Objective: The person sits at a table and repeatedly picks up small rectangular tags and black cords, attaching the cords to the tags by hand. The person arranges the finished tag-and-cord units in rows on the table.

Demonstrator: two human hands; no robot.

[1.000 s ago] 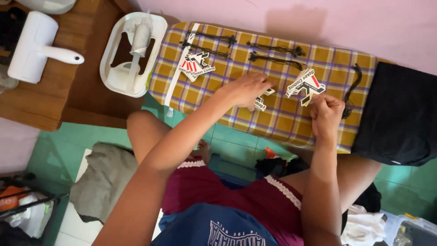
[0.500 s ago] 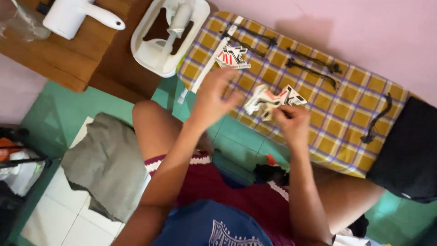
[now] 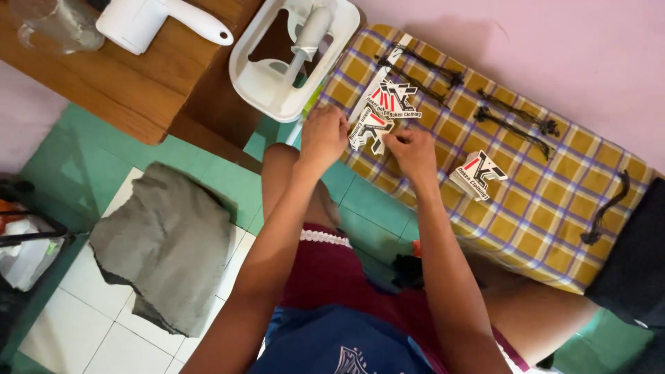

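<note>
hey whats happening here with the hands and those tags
A seated person leans over a yellow checked cloth. The left hand and right hand both grip one die-cut printed tag at the cloth's near edge, beside a small stack of similar tags. Another tag lies alone further along. Black cords lie near the wall.

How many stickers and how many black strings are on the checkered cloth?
Die-cut stickers: 3, one held in both hands, one just above it, one lying apart to the right.
Black cords: 3, two near the wall, one curled at the cloth's right edge.
Total: 6 things on the yellow checkered cloth.
</note>
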